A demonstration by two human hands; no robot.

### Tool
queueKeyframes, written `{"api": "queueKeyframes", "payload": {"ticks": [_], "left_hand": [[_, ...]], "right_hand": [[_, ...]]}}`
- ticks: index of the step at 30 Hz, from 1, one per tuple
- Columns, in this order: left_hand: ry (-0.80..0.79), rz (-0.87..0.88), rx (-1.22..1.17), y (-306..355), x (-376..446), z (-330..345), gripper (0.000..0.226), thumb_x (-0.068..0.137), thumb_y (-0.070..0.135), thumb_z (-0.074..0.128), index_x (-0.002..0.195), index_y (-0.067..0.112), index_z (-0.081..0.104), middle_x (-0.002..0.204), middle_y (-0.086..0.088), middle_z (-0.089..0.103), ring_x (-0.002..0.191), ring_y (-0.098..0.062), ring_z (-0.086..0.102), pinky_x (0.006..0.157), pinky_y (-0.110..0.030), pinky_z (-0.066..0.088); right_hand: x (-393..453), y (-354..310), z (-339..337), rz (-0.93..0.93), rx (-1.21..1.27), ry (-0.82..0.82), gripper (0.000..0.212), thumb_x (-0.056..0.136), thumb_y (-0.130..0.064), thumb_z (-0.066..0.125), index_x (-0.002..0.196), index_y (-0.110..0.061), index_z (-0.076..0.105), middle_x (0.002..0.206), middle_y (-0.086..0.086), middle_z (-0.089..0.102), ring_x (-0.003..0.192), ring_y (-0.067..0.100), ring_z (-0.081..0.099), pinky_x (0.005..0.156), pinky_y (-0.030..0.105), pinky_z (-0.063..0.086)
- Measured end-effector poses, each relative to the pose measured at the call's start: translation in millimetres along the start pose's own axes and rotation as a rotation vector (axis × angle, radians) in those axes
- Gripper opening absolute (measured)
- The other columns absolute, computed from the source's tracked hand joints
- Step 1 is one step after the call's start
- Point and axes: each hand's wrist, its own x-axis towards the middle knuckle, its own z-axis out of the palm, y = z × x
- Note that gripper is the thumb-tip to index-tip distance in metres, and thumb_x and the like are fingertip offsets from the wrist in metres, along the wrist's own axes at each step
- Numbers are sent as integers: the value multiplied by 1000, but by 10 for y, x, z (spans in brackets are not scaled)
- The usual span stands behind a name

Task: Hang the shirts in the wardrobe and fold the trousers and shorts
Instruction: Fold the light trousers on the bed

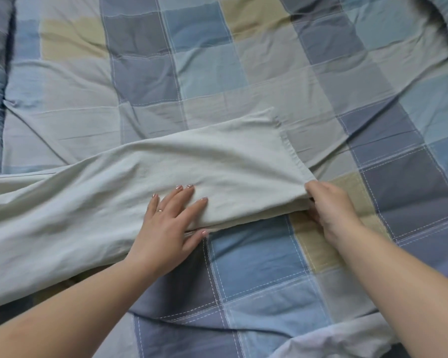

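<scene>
From the head camera I see pale grey-green trousers [145,171] stretched across a bed, their long axis running left to right and tilting slightly up toward the right, where the hemmed leg ends [290,148] point. The waist end runs out of view past the left edge. The legs appear laid 1 on top of the other, with a second layer of cloth showing along the near edge. The left hand [171,218] lies flat on the upper leg close to its near edge, its grip wide: 4 fingers [189,193] straight and spread on the cloth, the thumb reaching along the edge where the layers meet. A ring sits on 1 finger. The right hand [329,208] is at the near corner of the hem, its grip narrow and closed on the cloth: the curled fingers pinch the corner of the trousers, which pull into a small peak there. Under everything lies a checked duvet [256,257] in blue, grey and tan squares with white stitched lines, creased in many places. A fold of white fabric [334,339] shows at the bottom right edge, apart from the trousers.
</scene>
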Motion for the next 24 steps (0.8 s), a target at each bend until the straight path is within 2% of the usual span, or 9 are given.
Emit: {"api": "queueKeyframes", "payload": {"ticks": [3,6,8,12,15,18,19,21,24], "left_hand": [[-34,32,59,-83,-18,33,54,83,47,50,133,27,48,139,-10,52,128,-33,49,99,-60,38],[-68,30,142,-87,35,41,55,77,25,66,130,19,54,134,-11,57,122,-36,56,93,-61,43],[-19,11,113,-50,60,-23,47,81,26,48,126,17,59,131,-7,60,121,-33,57,93,-60,43],[103,147,-41,173,-13,-87,45,90,25,37,131,19,54,139,-2,55,131,-25,47,107,-57,31],[25,223,38,309,-203,46,42,93,33,39,133,26,48,141,-6,52,131,-30,48,103,-57,35],[-129,153,194,312,-315,186,71,75,42,70,138,26,41,144,-12,47,130,-35,48,99,-59,38],[-161,126,203,307,-324,210,84,66,42,79,139,24,40,145,-13,46,131,-36,47,99,-60,37],[-168,79,199,296,-294,206,91,62,39,83,140,23,38,146,-15,45,132,-37,44,99,-62,36],[-158,46,201,302,-258,191,88,66,35,81,141,22,37,145,-16,45,132,-39,44,98,-63,37]], "right_hand": [[-45,102,8,117,99,-94,9,86,-29,60,86,-20,63,99,1,63,96,18,58,86,41,54],[-20,113,-7,137,26,-154,10,92,-33,58,94,-24,64,97,-4,65,87,13,60,66,27,48],[21,69,-78,50,-83,-105,16,93,-33,58,96,-20,65,85,-4,64,74,12,58,60,26,42],[91,-34,-316,-154,-119,102,22,92,-34,58,84,-15,66,75,3,63,65,19,54,64,31,45],[22,188,-389,-1,37,169,21,94,-27,57,75,-18,59,81,2,59,71,15,54,59,27,45],[-42,416,-309,199,381,209,9,93,-20,59,99,-13,60,102,5,64,93,18,62,71,33,54],[-54,421,-265,227,491,198,18,93,-19,60,109,-13,59,107,5,65,97,19,63,76,38,55],[-28,383,-190,244,585,165,30,91,-19,63,119,-14,56,111,6,65,100,21,64,82,44,54],[12,298,-218,179,558,175,35,89,-8,63,123,-11,54,112,5,63,94,18,63,77,39,55]]}}
